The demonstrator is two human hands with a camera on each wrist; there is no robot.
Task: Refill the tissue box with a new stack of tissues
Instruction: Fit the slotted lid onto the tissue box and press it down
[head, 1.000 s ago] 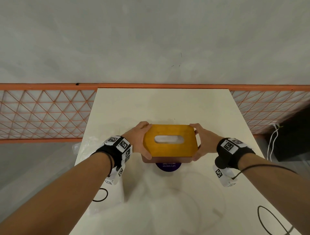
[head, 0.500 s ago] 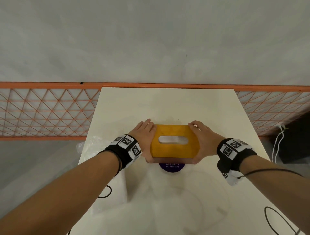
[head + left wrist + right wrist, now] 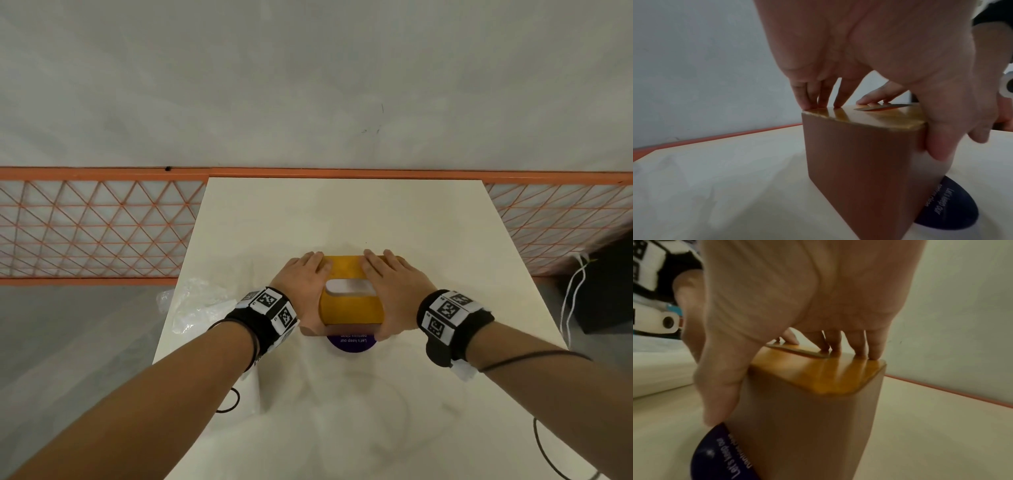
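Note:
The tissue box [image 3: 349, 308], brown-sided with a glossy yellow-orange lid and an oval slot [image 3: 349, 287] showing white inside, stands on the cream table [image 3: 342, 212]. My left hand [image 3: 301, 284] lies over the lid's left part and my right hand [image 3: 394, 287] over its right part. In the left wrist view the left fingertips [image 3: 807, 104] press the lid's far edge of the box [image 3: 859, 154], with the thumb down the near side. The right fingers [image 3: 873, 352] press the lid [image 3: 818, 374] the same way. No loose tissue stack is in view.
A purple round sticker [image 3: 351, 344] with white text lies under the box's near edge. Crumpled clear plastic wrap [image 3: 195, 301] sits at the table's left edge. Black cable loops [image 3: 229, 401] lie near the front. An orange mesh fence [image 3: 96, 229] runs behind the table; white cords [image 3: 575, 291] hang at the right.
Both hands have slid from gripping the lid's two ends to lying flat on top of it, fingers toward the far edge. The box stays over the purple sticker.

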